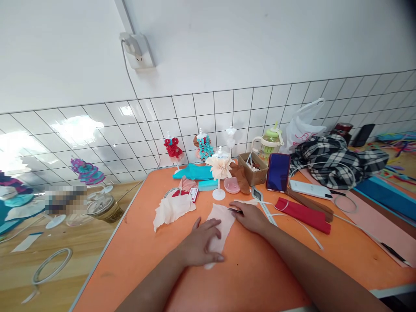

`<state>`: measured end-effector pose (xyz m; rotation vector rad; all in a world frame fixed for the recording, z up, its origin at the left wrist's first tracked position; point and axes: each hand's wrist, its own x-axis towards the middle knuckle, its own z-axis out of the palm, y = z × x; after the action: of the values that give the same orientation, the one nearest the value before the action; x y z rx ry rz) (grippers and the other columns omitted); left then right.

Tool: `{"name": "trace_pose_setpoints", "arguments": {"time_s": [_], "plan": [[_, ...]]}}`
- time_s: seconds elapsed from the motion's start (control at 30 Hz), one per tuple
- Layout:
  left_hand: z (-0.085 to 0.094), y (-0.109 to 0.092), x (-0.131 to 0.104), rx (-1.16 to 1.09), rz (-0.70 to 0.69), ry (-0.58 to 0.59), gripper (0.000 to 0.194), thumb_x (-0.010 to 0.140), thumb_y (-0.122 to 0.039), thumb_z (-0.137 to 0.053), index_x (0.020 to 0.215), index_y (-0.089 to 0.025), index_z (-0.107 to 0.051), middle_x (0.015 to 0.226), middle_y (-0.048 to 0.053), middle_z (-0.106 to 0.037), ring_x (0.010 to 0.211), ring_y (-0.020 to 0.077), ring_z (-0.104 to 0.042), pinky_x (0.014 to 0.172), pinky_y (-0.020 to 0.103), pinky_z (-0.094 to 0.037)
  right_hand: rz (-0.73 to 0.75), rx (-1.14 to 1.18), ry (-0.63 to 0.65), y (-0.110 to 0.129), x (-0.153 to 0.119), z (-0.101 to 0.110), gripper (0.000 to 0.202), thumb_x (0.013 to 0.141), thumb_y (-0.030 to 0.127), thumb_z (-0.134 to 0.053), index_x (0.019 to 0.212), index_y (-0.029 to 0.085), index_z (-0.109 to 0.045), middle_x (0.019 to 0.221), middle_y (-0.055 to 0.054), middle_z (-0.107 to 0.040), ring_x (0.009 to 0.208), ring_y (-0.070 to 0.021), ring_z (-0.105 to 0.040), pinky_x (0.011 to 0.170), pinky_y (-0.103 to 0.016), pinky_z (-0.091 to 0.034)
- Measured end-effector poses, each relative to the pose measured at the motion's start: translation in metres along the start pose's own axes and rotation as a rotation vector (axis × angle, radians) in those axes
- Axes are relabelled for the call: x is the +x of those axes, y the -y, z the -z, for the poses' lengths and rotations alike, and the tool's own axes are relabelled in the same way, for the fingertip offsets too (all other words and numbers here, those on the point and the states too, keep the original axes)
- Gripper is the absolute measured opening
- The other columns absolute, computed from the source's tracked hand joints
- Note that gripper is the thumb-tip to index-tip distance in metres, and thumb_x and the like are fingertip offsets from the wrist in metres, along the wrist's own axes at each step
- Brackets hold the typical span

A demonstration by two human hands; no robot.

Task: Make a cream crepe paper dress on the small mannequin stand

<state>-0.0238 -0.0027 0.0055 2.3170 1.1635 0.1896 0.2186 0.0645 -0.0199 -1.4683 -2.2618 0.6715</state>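
A pale pink piece of thin fabric lies on the orange table. Across its lower left part rests my left hand, fingers spread. My right hand is closed round a small dark tool, whose tip points left over the fabric's upper right edge. Left of these lies a cream piece of cloth with ragged edges. Beyond the fabric stands a small white dress form wearing a cream ruffled dress.
Behind are dress forms in red and turquoise, a wooden box, a green-lidded bottle and an upright phone. Rolled red fabric, a white power bank and a plaid cloth lie to the right.
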Motion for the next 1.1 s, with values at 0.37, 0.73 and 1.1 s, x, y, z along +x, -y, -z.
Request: {"name": "trace_pose_setpoints", "arguments": {"time_s": [0.37,0.73,1.1], "plan": [[0.009,0.028,0.000,0.109,0.218,-0.377,0.033,0.078,-0.047,-0.058,0.102,-0.025,-0.060,0.106,0.006,-0.058,0.100,0.0249,-0.054,0.086,0.039,-0.045,-0.038,-0.025,-0.018,-0.005,-0.010,-0.003,0.031,0.088,0.037,-0.045,0.116,0.028,-0.055,0.109,-0.003,-0.066,0.097,-0.0205,-0.061,0.078,-0.028,-0.043],[0.021,0.028,-0.007,0.215,0.043,-0.129,0.031,0.084,-0.036,-0.050,0.113,-0.032,-0.060,0.127,0.002,-0.055,0.115,0.0258,-0.051,0.096,0.042,-0.040,0.060,-0.353,-0.079,-0.007,-0.011,0.012,0.032,0.086,0.037,-0.053,0.116,0.027,-0.059,0.101,-0.007,-0.063,0.098,-0.0244,-0.054,0.085,-0.037,-0.036],[0.026,0.029,-0.022,-0.181,0.281,-0.060,0.051,0.071,-0.046,-0.065,0.119,-0.033,-0.056,0.124,0.001,-0.053,0.099,0.0216,-0.057,0.084,0.032,-0.048,-0.260,-0.267,-0.288,-0.075,-0.063,0.076,0.032,0.086,0.042,-0.042,0.105,0.027,-0.063,0.107,-0.006,-0.065,0.102,-0.0264,-0.057,0.074,-0.035,-0.047]]}}
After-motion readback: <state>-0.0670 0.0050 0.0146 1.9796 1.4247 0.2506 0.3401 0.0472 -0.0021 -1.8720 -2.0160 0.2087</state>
